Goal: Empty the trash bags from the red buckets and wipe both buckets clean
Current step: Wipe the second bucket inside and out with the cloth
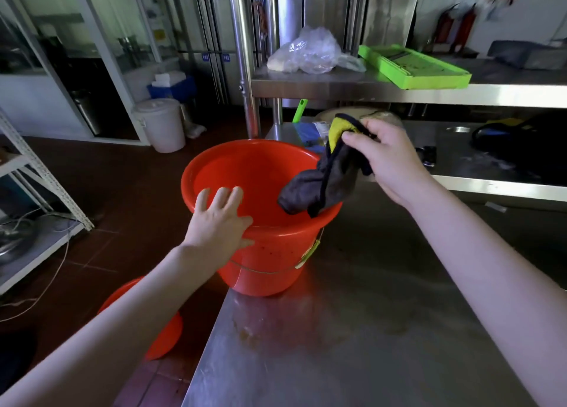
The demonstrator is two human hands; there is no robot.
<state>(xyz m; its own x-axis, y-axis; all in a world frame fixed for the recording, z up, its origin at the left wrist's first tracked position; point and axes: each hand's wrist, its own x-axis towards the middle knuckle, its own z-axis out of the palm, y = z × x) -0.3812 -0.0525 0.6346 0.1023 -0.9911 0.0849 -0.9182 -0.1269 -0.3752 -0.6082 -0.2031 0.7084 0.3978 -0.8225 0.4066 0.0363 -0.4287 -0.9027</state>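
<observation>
Bench (368, 330): steel top, smeared and stained near its left corner; it carries the bucket at that corner.
Shelf (337, 90): steel, behind and above the bench; a green tray (414, 68) and a crumpled clear bag (310, 53) lie on it.
Bucket (264, 253): red, upright on the bench. No bag lines it and the inside shows bare red plastic. Dark specks dot the outer wall.
Floor bucket (165, 339): red, on the floor just left of the bench, mostly hidden behind the left arm. I cannot tell whether it has a liner.
Clear bag: holds something pale. Whether it came out of a bucket cannot be told.
Cloth (325, 176): dark grey with a yellow face, hanging bunched over the bucket's right rim. Its lower end is at or just inside the rim, and contact is unclear.
Left grip (217, 222): holds the near rim, with fingers laid over it into the bucket and thumb against the outer wall, steadying it.
Right grip (386, 158): pinches the cloth's top between thumb and fingers, above the right rim.
Done, by my reading: this bucket's bag is out.
Step in hand: probably the start of wiping this bucket, with the cloth poised at the rim.
Left: wiping this bucket inside and out, specks included, then dealing with the floor bucket.
</observation>
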